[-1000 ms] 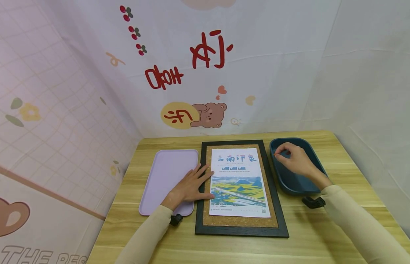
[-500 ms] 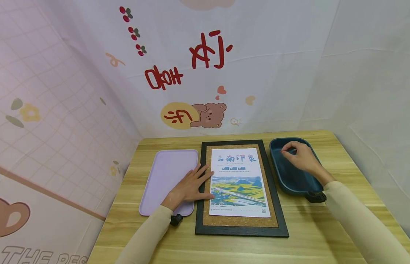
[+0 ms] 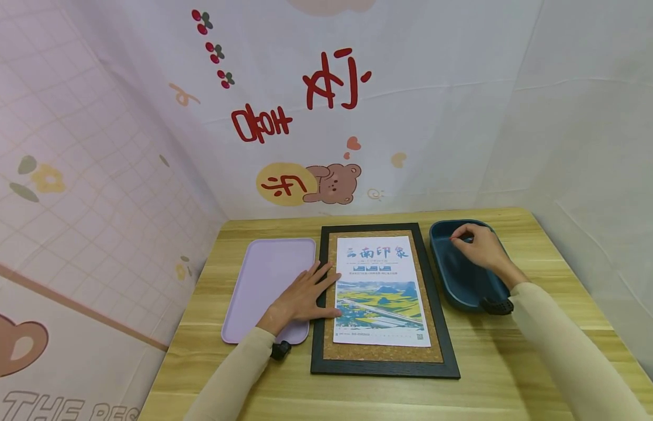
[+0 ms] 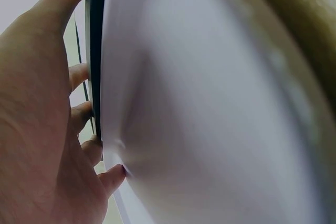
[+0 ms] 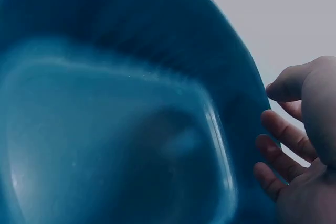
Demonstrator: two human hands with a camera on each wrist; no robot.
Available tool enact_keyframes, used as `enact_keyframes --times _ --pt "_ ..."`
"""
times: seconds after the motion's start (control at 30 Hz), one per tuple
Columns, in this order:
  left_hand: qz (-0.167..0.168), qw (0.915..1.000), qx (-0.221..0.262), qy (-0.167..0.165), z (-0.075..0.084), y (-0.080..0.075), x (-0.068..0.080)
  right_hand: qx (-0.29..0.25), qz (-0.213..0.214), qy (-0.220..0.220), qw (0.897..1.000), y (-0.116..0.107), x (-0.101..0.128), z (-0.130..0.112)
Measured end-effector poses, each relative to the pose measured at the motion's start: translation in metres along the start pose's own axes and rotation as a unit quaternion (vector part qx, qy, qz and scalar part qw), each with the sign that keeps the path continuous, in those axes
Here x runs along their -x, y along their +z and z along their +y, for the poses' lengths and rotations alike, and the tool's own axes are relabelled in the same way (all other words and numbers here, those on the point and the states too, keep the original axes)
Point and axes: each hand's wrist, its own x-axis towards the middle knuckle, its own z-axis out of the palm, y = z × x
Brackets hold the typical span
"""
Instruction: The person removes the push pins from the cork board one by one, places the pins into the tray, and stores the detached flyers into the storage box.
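Note:
My left hand (image 3: 300, 295) lies with spread fingers across the left edge of a black-framed cork board (image 3: 384, 354), fingertips reaching onto the printed poster (image 3: 381, 318). In the left wrist view its fingers (image 4: 79, 77) rest along the dark frame edge. Thumb and index finger of my right hand (image 3: 483, 251) pinch a tiny reddish thing (image 3: 452, 238), too small to name, above the dark blue tray (image 3: 465, 286). The right wrist view has the hand (image 5: 294, 140) beside the tray's wall, its other fingers loosely bent.
A lilac tray (image 3: 265, 275) lies left of the cork board, partly under my left forearm. The wooden table (image 3: 284, 386) backs onto a white curtain (image 3: 442, 117) with cartoon prints.
My right hand has shifted to the right over the blue tray, still pinching the reddish thing. My left hand, the board and the poster have stayed in place.

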Motion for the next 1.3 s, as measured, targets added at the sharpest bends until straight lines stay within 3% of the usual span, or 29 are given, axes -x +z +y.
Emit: enact_keyframes --times 0.37,0.8,1.3 --pt "0.001 1.0000 0.003 0.003 0.001 0.000 0.000 0.008 -0.018 0.020 1.000 0.001 -0.011 0.018" --pt "0.001 1.0000 -0.002 0.004 0.002 -0.001 -0.001 0.009 -0.051 0.050 0.997 -0.003 -0.015 0.020" --pt "-0.002 1.0000 -0.007 0.001 -0.001 0.001 -0.001 0.001 -0.078 0.078 0.994 0.009 -0.024 0.031"
